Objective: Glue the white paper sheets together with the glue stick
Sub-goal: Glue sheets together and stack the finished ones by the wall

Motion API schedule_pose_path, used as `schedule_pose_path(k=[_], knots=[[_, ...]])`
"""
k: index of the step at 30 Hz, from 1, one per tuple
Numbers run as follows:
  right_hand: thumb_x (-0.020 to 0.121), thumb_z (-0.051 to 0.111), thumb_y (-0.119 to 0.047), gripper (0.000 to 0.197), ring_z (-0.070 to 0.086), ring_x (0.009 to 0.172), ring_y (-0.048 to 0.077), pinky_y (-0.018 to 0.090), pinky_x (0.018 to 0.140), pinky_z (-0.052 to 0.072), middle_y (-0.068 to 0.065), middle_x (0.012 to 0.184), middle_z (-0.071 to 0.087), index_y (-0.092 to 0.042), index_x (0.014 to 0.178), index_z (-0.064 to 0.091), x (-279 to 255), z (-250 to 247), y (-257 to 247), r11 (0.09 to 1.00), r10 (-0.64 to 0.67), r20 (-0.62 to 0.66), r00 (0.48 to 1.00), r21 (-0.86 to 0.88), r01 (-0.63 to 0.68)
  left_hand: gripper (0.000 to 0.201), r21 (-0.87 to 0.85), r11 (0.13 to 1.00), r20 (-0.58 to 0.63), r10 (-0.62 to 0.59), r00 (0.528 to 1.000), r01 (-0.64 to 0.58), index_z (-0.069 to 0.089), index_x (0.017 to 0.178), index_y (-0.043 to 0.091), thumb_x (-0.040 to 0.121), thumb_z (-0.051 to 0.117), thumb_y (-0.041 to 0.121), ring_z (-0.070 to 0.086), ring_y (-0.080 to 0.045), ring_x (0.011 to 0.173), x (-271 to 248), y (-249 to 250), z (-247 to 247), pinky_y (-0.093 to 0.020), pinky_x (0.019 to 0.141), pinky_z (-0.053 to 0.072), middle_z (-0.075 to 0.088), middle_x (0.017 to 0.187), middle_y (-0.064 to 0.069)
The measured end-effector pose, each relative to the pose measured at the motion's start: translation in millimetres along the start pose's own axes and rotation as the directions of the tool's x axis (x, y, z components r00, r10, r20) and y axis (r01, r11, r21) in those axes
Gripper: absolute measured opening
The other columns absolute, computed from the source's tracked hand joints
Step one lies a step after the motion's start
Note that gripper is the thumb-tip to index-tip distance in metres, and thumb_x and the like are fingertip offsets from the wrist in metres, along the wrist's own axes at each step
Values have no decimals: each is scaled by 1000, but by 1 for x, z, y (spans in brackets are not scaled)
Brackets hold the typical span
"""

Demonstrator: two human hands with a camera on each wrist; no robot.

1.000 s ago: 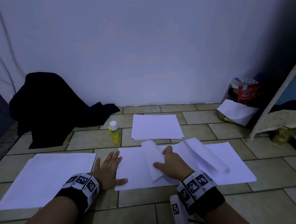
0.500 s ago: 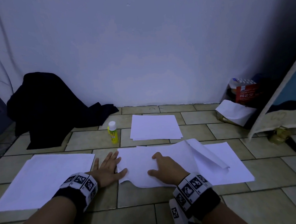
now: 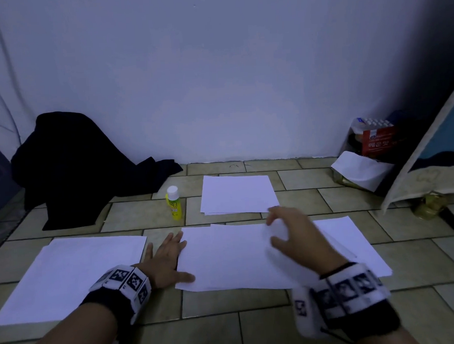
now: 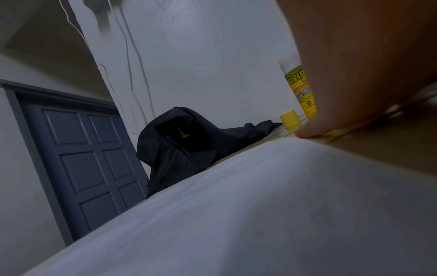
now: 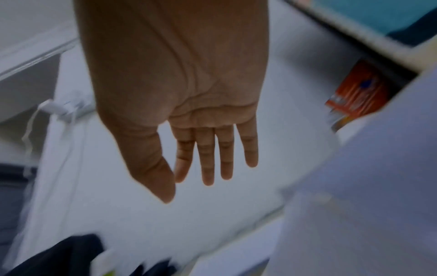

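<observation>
Head view, from the near edge outward: the left hand [image 3: 165,262] lies flat on the beige floor tiles [image 3: 227,303], fingers spread and straight, thumb tip touching the left edge of the smooth white paper sheets overlapped in the middle [image 3: 230,258]. The right hand [image 3: 295,236] hovers above those sheets at about three o'clock from the left one, fingers loose and holding nothing; the right wrist view shows its palm open with straight fingers, though blurred. At nine o'clock lies a separate large white paper sheet [image 3: 73,272], flat on the tiles. Farther out, at twelve o'clock, rests a small neat stack of white paper [image 3: 239,193], and just left of it stands the yellow cylindrical glue stick with a white top [image 3: 173,203], upright and untouched. The left wrist view shows a loose yellow plastic cap [image 4: 290,119] on the floor beside it. At ten o'clock a crumpled black cloth heap [image 3: 75,166] slumps against the matt white wall [image 3: 216,80]; at two o'clock stands a red printed carton [image 3: 377,141].
</observation>
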State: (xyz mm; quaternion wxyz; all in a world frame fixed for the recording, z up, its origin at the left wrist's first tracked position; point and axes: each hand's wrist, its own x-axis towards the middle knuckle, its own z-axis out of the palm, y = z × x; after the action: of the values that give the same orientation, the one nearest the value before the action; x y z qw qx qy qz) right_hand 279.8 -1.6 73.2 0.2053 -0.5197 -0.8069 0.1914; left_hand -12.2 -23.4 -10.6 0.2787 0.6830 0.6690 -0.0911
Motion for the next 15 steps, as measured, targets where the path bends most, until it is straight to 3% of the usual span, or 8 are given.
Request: schedule_pose_path(k=[2,5,7,9,11,15], knots=[[75,68,-11,30,41,124,19,22,92,27,-4,131,51,-33,83,50,-6,-28,19,983,35,14,999,-178,-32,96,2,1000,7,2,1000,-2,-1,154,16,88,56,57,-20,-13,146,0,0,0,-48,117,-14,-22,159,5],[78,69,-16,30,36,132,18,32,104,29,-6,142,41,-42,77,52,-15,-45,54,908,207,124,970,-393,-143,97,5,1000,17,6,1000,-6,-3,154,14,89,55,57,-21,-13,146,0,1,0,-48,116,-14,-22,159,4],[79,65,-9,36,43,128,16,27,101,33,-3,137,47,-44,74,55,-17,-42,77,919,234,137,963,-355,-172,97,9,1000,16,6,1000,-6,-3,154,14,89,55,57,-21,-14,146,-1,0,0,-48,116,-14,-22,159,3],[80,60,0,47,55,113,17,22,84,37,0,119,61,-45,70,53,-18,-39,96,940,237,66,969,-269,-212,97,13,1000,15,6,1000,-6,-3,154,14,89,55,57,-21,-14,146,-1,0,0,-48,116,-14,-22,159,3],[83,55,4,46,62,93,18,23,71,40,3,105,68,-41,72,57,-16,-36,110,935,273,-50,961,-222,-277,97,13,1000,13,8,1000,-8,-3,154,14,89,55,57,-21,-14,146,-1,0,0,-48,115,-14,-22,159,3],[87,51,4,36,61,81,21,26,68,42,8,96,70,-28,82,67,-13,-34,128,905,377,-205,903,-124,-406,97,8,1000,19,7,1000,-7,-4,154,14,89,54,57,-22,-14,145,-1,1,0,-48,115,-15,-23,159,4]])
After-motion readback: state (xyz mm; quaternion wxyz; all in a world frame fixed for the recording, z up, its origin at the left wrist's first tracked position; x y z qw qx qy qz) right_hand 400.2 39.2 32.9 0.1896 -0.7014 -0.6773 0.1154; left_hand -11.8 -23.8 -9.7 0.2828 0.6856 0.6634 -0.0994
